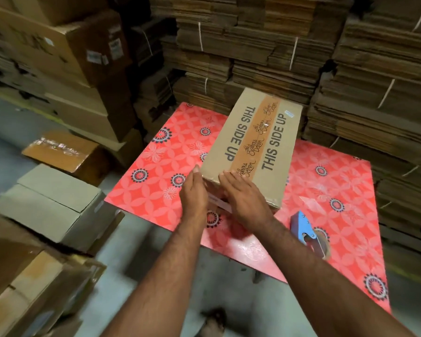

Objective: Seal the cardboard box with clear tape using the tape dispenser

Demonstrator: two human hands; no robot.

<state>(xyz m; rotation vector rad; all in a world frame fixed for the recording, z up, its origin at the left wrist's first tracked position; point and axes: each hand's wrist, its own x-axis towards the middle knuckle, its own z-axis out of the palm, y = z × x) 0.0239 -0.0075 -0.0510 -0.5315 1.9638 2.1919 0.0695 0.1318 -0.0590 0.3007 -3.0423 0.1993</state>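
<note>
A brown cardboard box (255, 142) printed "THIS SIDE UP", with an orange branded strip down its top, lies on a table under a red patterned cloth (156, 171). Clear tape shines along the box's near edge. My left hand (193, 190) lies flat with straight fingers against the near left corner. My right hand (243, 198) presses flat over the near edge and front face. A blue tape dispenser (309, 233) with a roll of clear tape rests on the cloth to the right of my right forearm, and neither hand touches it.
Tall bundles of flattened cardboard (277, 45) rise behind and right of the table. Stacked boxes (66, 57) stand at the left, with a taped small box (63, 152) and grey cartons (54, 203) on the floor. A foot shows on the concrete floor (122, 300).
</note>
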